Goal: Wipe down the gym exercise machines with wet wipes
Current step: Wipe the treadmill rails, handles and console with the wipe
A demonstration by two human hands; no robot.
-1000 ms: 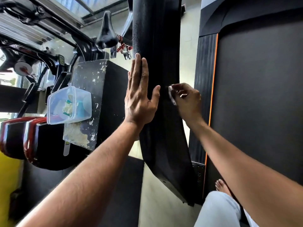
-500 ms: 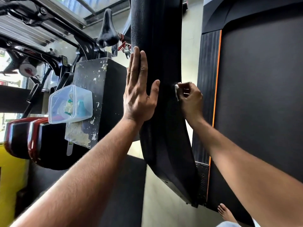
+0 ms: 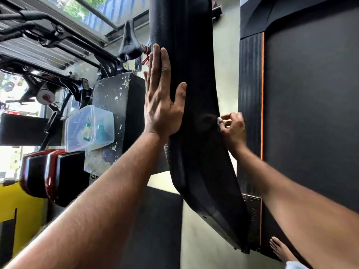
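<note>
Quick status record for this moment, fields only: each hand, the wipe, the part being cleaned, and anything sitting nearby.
left hand: flat, fingers straight, pressed on the black upright
right hand: fingers curled, pinching the wipe at the upright's right edge
wipe: small white wad, mostly hidden in the hand, against the upright
black upright: textured, curves down to the right
plastic container: clear, lidded, left of the upright on a chipped black block
treadmill belt: right, orange stripe at its edge

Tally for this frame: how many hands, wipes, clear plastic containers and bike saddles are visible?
Hands: 2, left hand flat on the black machine column, right hand pinching the wipe
Wipes: 1
Clear plastic containers: 1
Bike saddles: 1
Total: 5
</note>
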